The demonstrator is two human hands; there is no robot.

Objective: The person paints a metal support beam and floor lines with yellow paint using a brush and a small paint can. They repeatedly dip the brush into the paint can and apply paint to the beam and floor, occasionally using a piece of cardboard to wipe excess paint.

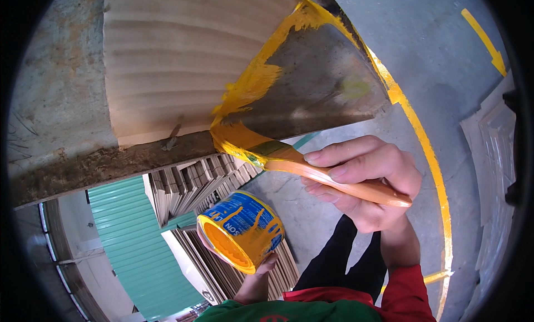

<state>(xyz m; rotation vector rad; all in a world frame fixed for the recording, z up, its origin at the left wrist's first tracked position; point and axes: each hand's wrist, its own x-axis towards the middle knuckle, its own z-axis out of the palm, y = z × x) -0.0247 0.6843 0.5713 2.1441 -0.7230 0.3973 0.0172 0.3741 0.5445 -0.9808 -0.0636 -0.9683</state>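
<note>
My right hand [368, 180] grips the orange wooden handle of a wide paintbrush [289, 155] loaded with yellow paint. Its bristles press against the lower corner of a dark metal plate [317, 82], whose edges carry fresh yellow paint. My left hand [257, 272] holds a blue-labelled tin of yellow paint [242, 230] from below, tilted with its open mouth facing down-left. Only the fingertips and wrist of that hand show behind the tin.
A corrugated cardboard sheet [167, 60] leans beside the plate over a rusty beam [100, 166]. Stacks of flattened cardboard [189, 185] lie below. A green corrugated wall [133, 238] stands at lower left. A yellow line [428, 155] runs across the grey concrete floor.
</note>
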